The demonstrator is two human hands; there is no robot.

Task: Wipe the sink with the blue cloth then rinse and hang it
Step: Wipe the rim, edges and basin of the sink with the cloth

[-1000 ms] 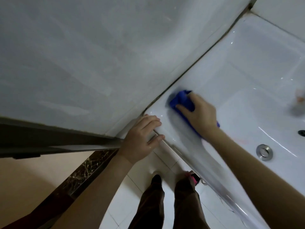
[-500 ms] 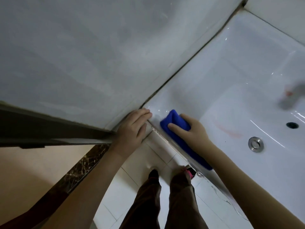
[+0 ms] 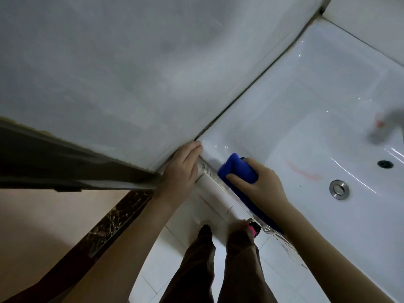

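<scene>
The white sink (image 3: 306,119) fills the right half of the view, with a reddish smear on its basin floor. My right hand (image 3: 262,184) presses the folded blue cloth (image 3: 237,169) onto the sink's front rim near the left corner; part of the cloth trails along the rim under my wrist. My left hand (image 3: 179,173) lies flat on the sink's left front corner where it meets the wall, fingers together, holding nothing.
A metal drain plug (image 3: 339,189) and a dark overflow hole (image 3: 385,164) sit in the basin. A blurred grey tap (image 3: 387,125) shows at the right edge. A white wall (image 3: 131,73) runs along the left. My legs and shoes (image 3: 218,259) stand on tiled floor.
My right hand has drawn the cloth from the sink's left ledge near the wall back toward me onto the front rim. My left hand shifted slightly along the corner.
</scene>
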